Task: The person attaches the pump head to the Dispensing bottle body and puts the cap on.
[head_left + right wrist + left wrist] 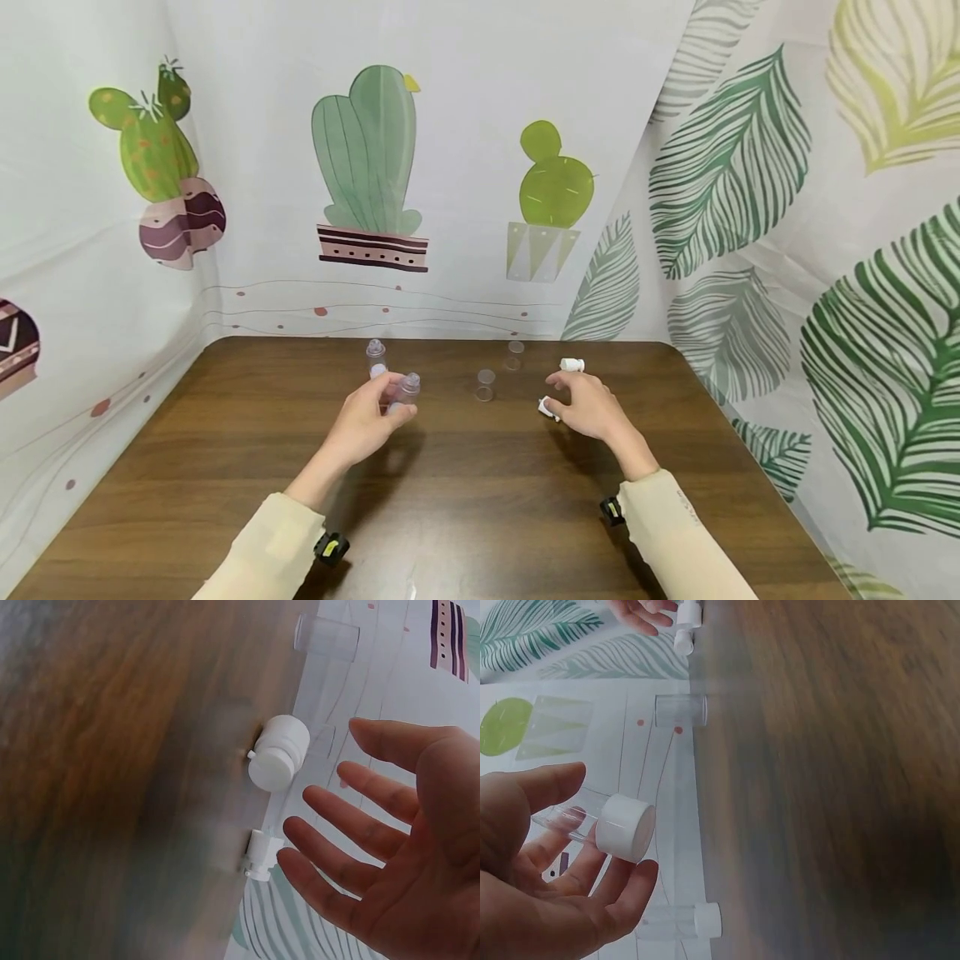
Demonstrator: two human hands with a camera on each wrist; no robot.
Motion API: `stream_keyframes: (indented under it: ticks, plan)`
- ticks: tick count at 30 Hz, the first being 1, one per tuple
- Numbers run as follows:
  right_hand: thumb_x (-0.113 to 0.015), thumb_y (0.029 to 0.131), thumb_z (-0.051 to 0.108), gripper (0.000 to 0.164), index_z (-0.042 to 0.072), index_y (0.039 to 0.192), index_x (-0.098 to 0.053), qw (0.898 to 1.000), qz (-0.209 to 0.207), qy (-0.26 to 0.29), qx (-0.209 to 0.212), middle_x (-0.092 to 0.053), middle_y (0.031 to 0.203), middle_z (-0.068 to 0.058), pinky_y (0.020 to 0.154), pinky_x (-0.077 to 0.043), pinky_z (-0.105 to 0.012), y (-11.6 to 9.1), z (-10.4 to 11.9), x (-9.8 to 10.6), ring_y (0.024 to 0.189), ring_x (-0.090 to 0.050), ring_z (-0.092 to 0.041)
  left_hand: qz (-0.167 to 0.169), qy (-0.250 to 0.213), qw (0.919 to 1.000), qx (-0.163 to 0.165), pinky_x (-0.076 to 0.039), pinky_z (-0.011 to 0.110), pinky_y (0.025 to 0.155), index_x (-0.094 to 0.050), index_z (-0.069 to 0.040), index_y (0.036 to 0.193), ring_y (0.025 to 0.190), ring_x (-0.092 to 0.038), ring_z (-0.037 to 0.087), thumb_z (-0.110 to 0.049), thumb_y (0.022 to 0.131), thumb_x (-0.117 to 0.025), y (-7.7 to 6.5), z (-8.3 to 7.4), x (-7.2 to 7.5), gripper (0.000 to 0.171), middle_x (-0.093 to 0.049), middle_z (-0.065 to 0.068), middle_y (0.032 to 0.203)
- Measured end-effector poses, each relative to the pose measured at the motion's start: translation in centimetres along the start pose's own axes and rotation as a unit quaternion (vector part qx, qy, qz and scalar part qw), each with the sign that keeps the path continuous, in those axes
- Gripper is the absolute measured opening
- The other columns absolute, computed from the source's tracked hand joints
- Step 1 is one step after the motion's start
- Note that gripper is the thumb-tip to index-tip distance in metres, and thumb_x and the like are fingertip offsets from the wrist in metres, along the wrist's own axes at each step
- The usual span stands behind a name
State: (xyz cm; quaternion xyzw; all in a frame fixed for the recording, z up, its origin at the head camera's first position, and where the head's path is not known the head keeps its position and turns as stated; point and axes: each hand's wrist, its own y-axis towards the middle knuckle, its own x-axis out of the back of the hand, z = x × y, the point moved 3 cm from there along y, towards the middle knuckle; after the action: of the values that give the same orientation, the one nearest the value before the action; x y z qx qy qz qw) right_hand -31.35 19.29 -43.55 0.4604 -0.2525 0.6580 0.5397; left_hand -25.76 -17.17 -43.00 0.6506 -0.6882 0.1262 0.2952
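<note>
My left hand [371,421] grips a small clear bottle [408,388] above the table, its white cap [627,828] pointing down. Just behind stands a similar clear bottle [376,354], resting on its white cap [708,920]. My right hand [588,404] hovers at the right with fingers spread and bent slightly, holding nothing. Close to its fingertips, a small white bottle [281,754] with a little protruding tip lies on its side. Another white bottle-like piece [572,365] lies farther back, partly covered by the hand in the head view.
Two clear open cups [485,386] stand between the hands, the farther cup [514,357] nearer the back edge. The brown wooden table [465,508] meets a printed cloth backdrop [465,167] behind and at the sides.
</note>
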Motion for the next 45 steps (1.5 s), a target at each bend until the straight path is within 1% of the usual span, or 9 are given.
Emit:
stream_keyframes:
  ticks: [6, 12, 17, 23, 29, 32, 35, 38, 45]
  plan:
    - [-0.078, 0.095, 0.023, 0.036, 0.005, 0.126, -0.072, 1.000, 0.012, -0.011, -0.007, -0.076, 0.115, -0.015, 0.087, -0.056, -0.061, 0.3, 0.3, -0.4, 0.110, -0.071, -0.039, -0.004, 0.014, 0.9998, -0.014, -0.057, 0.050, 0.096, -0.066, -0.009, 0.129, 0.106, -0.071, 0.031, -0.013, 0.094, -0.079, -0.2, -0.5, -0.6, 0.038, -0.074, 0.012, 0.116]
    - [-0.080, 0.092, 0.019, 0.032, 0.004, 0.120, -0.073, 0.999, 0.028, -0.012, -0.021, -0.077, 0.103, -0.009, 0.082, -0.057, -0.054, 0.2, 0.0, -0.7, 0.096, -0.072, -0.029, -0.002, 0.022, 0.9996, -0.017, -0.056, 0.049, 0.093, -0.068, -0.012, 0.126, 0.104, -0.069, 0.027, -0.016, 0.094, -0.079, -0.3, -1.2, -1.2, 0.035, -0.074, 0.011, 0.117]
    - [-0.081, 0.091, 0.014, 0.031, 0.003, 0.118, -0.073, 0.999, 0.040, -0.005, -0.029, -0.077, 0.095, -0.004, 0.077, -0.056, -0.049, 0.1, -0.1, -0.9, 0.084, -0.069, -0.021, -0.001, 0.041, 0.9990, -0.017, -0.053, 0.045, 0.088, -0.068, -0.012, 0.126, 0.101, -0.066, 0.025, -0.018, 0.094, -0.080, -0.4, -1.3, -1.7, 0.035, -0.072, 0.012, 0.116]
    - [-0.083, 0.089, 0.014, 0.028, 0.005, 0.113, -0.074, 0.999, 0.037, -0.017, -0.034, -0.077, 0.092, -0.001, 0.077, -0.056, -0.048, 0.3, -0.3, -1.3, 0.083, -0.069, -0.020, -0.001, 0.049, 0.9987, -0.016, -0.054, 0.049, 0.090, -0.068, -0.012, 0.128, 0.104, -0.066, 0.027, -0.018, 0.094, -0.080, -0.5, -1.4, -2.2, 0.037, -0.070, 0.011, 0.115]
    - [-0.083, 0.088, 0.013, 0.023, 0.009, 0.109, -0.075, 0.998, 0.037, -0.029, -0.035, -0.078, 0.095, -0.002, 0.079, -0.056, -0.050, 0.5, -0.7, -1.7, 0.087, -0.070, -0.023, -0.002, 0.057, 0.9982, -0.017, -0.054, 0.047, 0.089, -0.068, -0.012, 0.128, 0.105, -0.066, 0.027, -0.018, 0.093, -0.081, -0.5, -1.3, -2.6, 0.038, -0.069, 0.008, 0.115]
    - [-0.082, 0.089, 0.012, 0.023, 0.009, 0.111, -0.075, 0.998, 0.038, -0.027, -0.031, -0.079, 0.098, -0.003, 0.081, -0.056, -0.051, 0.6, -0.7, -1.7, 0.090, -0.071, -0.025, -0.001, 0.053, 0.9984, -0.018, -0.054, 0.047, 0.089, -0.068, -0.011, 0.128, 0.105, -0.066, 0.029, -0.018, 0.093, -0.081, -0.6, -1.3, -2.7, 0.038, -0.068, 0.008, 0.115]
    - [-0.081, 0.090, 0.011, 0.023, 0.007, 0.112, -0.075, 0.999, 0.038, -0.022, -0.018, -0.079, 0.100, -0.006, 0.081, -0.057, -0.052, 0.5, -0.5, -1.4, 0.091, -0.073, -0.026, 0.000, 0.052, 0.9985, -0.019, -0.054, 0.047, 0.090, -0.069, -0.011, 0.127, 0.106, -0.066, 0.028, -0.018, 0.093, -0.081, -0.6, -1.3, -2.7, 0.037, -0.069, 0.008, 0.115]
    - [-0.080, 0.091, 0.011, 0.022, 0.006, 0.113, -0.076, 0.999, 0.029, -0.016, -0.007, -0.080, 0.102, -0.008, 0.081, -0.057, -0.051, 0.5, -0.1, -0.9, 0.092, -0.073, -0.026, 0.001, 0.056, 0.9982, -0.022, -0.054, 0.047, 0.090, -0.069, -0.011, 0.126, 0.105, -0.066, 0.027, -0.018, 0.093, -0.082, -0.6, -1.4, -2.8, 0.035, -0.069, 0.007, 0.114]
    - [-0.075, 0.093, 0.012, 0.023, 0.004, 0.114, -0.078, 1.000, 0.005, 0.005, 0.026, -0.076, 0.096, -0.004, 0.077, -0.055, -0.042, 0.7, 0.8, 0.1, 0.085, -0.066, -0.019, -0.005, 0.061, 0.9977, -0.030, -0.051, 0.041, 0.086, -0.070, -0.011, 0.125, 0.099, -0.064, 0.022, -0.017, 0.092, -0.082, -0.4, -1.7, -3.0, 0.035, -0.070, 0.007, 0.112]
